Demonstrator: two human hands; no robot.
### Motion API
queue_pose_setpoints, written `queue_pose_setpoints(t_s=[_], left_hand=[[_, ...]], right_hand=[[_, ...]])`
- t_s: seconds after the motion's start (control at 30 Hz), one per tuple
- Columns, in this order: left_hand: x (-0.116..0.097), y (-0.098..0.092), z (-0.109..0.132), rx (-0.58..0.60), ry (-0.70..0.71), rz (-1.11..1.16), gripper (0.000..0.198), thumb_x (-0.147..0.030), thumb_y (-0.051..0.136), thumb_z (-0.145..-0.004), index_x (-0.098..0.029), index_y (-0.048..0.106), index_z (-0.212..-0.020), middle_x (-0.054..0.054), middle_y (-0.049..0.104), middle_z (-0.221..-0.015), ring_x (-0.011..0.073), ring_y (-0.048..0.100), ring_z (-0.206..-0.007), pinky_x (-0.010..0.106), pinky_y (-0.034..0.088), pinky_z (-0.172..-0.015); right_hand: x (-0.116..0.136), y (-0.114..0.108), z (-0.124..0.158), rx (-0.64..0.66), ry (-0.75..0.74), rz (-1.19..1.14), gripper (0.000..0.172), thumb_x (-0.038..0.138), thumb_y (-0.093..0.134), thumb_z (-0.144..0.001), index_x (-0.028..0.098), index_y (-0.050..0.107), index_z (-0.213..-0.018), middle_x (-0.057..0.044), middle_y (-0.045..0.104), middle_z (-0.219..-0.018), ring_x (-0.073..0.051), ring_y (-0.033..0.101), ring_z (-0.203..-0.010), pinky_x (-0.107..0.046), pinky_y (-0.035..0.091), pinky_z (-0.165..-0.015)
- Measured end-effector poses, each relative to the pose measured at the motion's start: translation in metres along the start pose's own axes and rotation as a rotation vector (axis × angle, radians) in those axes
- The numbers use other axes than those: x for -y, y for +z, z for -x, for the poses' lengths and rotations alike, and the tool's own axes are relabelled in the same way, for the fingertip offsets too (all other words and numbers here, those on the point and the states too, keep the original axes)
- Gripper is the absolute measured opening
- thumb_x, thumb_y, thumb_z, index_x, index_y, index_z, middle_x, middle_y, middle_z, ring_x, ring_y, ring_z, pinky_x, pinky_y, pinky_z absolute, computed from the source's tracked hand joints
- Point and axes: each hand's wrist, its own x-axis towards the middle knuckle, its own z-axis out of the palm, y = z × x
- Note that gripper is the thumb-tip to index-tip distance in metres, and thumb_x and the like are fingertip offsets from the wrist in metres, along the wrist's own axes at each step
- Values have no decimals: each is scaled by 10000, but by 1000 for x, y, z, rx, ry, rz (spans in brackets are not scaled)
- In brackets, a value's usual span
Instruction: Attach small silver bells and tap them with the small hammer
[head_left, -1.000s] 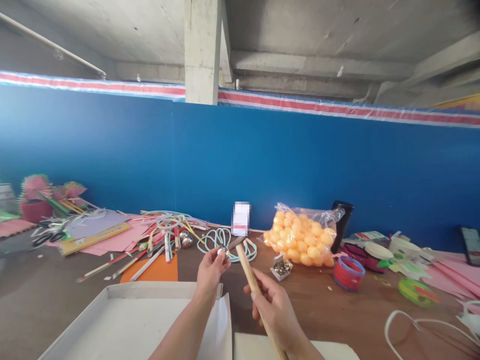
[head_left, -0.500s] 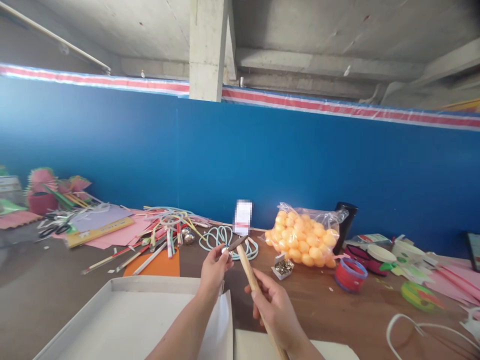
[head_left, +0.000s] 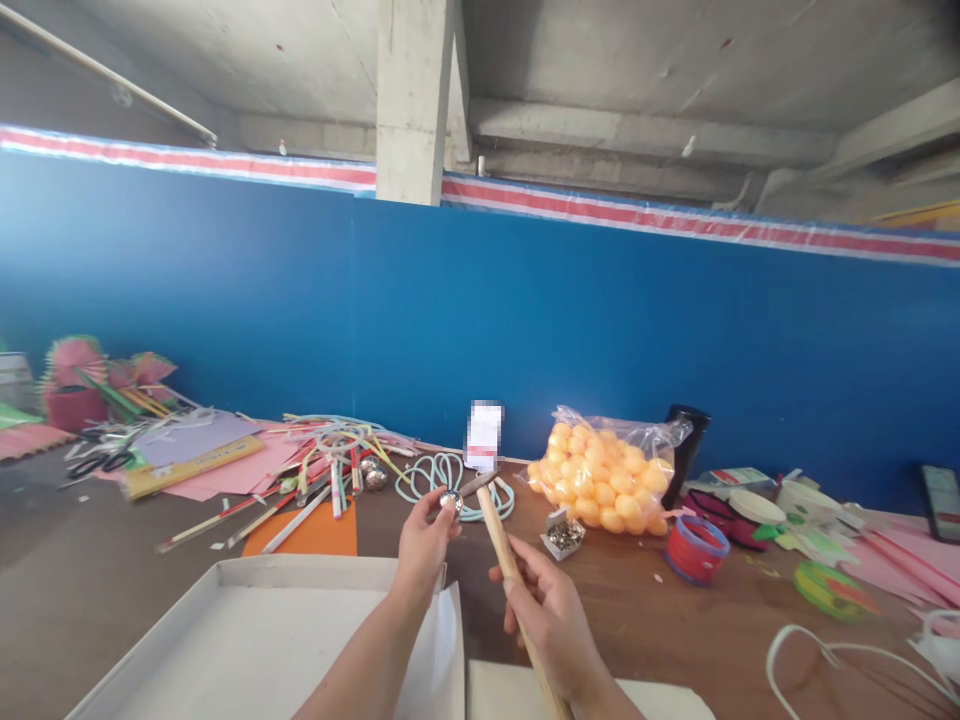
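Observation:
Between the fingertips of my left hand (head_left: 424,548) is a small shiny silver ball (head_left: 451,499). My right hand (head_left: 547,610) is wrapped round the wooden handle of a hammer (head_left: 495,535). The hammer's dark, narrow head points left and lies close beside the ball; whether they touch I cannot tell. Just behind the ball lies a coil of pale blue cord (head_left: 431,477). A small open box of metal tacks (head_left: 563,536) stands to the right of the hammer.
A clear bag of orange balls (head_left: 604,475) sits behind the tack box. At front left is a white box lid (head_left: 300,630). Straws, paper and scissors (head_left: 101,460) clutter the left side. Red-and-blue tape rolls (head_left: 697,550) and a white cable (head_left: 780,665) lie right. A blue partition (head_left: 525,310) stands behind.
The hammer head has drawn slightly back from the ball, so more of the ball shows. Both hands keep their holds. The view has shifted slightly to the right.

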Motion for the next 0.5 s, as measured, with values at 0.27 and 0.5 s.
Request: queue_pose_setpoints(t_s=[0.27,0.5], left_hand=[[0,0,0,-26,-32,69,326,-242,672,-684,-138,593,-983,58,609,-808,115,611,-644,307,528,-669],[2,-1,-3,-16,-11,61,324,-269,659,-698,-135,587,-984,62,605,-809,120,609,-659,311,532,-664]], right_hand=[[-1,1,0,43,30,8,484,316,553,-730,189,494,-1193,-65,628,-875,-77,505,-426,-163,342,-304],[-7,3,-1,1,15,16,508,328,545,-726,174,482,-1205,-73,629,-864,-77,492,-412,-162,318,-289]])
